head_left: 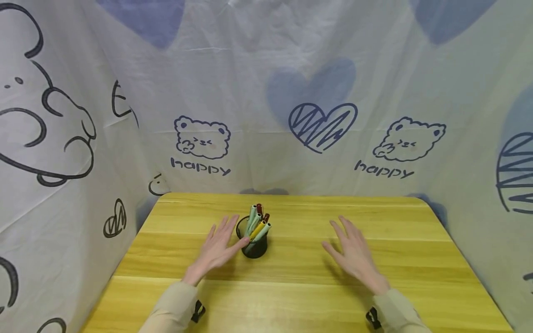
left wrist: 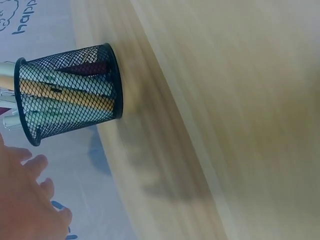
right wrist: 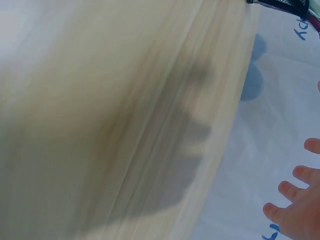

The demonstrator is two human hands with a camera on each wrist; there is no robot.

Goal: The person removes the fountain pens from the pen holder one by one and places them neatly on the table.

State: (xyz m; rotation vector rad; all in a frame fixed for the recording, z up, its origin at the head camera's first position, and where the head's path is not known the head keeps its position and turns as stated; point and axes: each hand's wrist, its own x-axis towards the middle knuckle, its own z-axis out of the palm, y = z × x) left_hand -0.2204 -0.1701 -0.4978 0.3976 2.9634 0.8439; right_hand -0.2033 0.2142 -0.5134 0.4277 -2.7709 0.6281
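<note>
A black mesh pen holder point(head_left: 255, 251) stands upright on the wooden table, left of the middle. Light green pens point(head_left: 252, 221), a yellow pen point(head_left: 258, 230) and dark red pens point(head_left: 267, 217) lean inside it. My left hand point(head_left: 217, 249) hovers just left of the holder with fingers spread. Its thumb overlaps the holder's rim in the head view; touching or not, I cannot tell. Over the right part of the table, my right hand point(head_left: 353, 252) is held with fingers extended and nothing in it. In the left wrist view the mesh holder point(left wrist: 70, 90) lies sideways across the picture.
The yellow wood-grain table point(head_left: 300, 296) reaches back to a white cloth curtain point(head_left: 258, 152) printed with hearts, bears and lettering. More cloth hangs along both sides. A dark strap piece point(head_left: 198, 311) shows at the left wrist, another point(head_left: 373, 318) at the right.
</note>
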